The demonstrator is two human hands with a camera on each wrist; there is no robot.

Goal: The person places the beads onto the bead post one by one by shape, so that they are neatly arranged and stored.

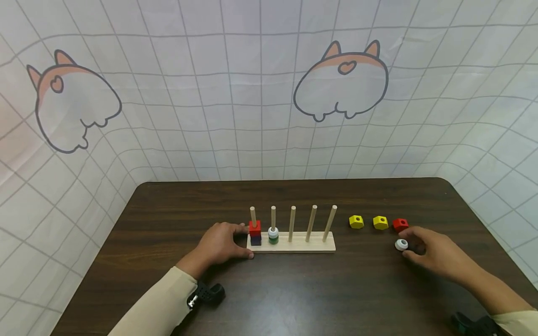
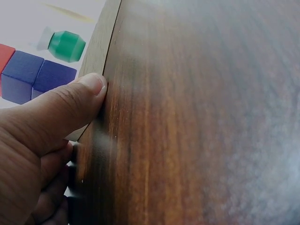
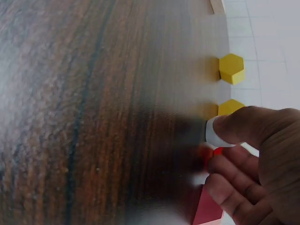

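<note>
My left hand point(image 1: 222, 242) grips the left end of a pale wooden peg board point(image 1: 294, 248), thumb on its front edge. On the leftmost peg a red block point(image 1: 254, 228) sits above dark blue cubes point(image 2: 22, 75). The second peg carries a white bead on top of a green bead point(image 2: 67, 46). The other three pegs stand bare. Off to the right, my right hand point(image 1: 437, 254) pinches a loose white bead point(image 1: 401, 245) between thumb and index finger, close to the table. Its other fingers curl loosely beside the bead in the right wrist view.
Two yellow blocks point(image 1: 356, 221) and a red block point(image 1: 400, 224) lie in a row right of the board; the red one is just behind my right fingers. A red block point(image 3: 207, 206) also shows beside these fingers. A white gridded cloth point(image 1: 260, 140) hangs behind the brown table point(image 1: 294, 294).
</note>
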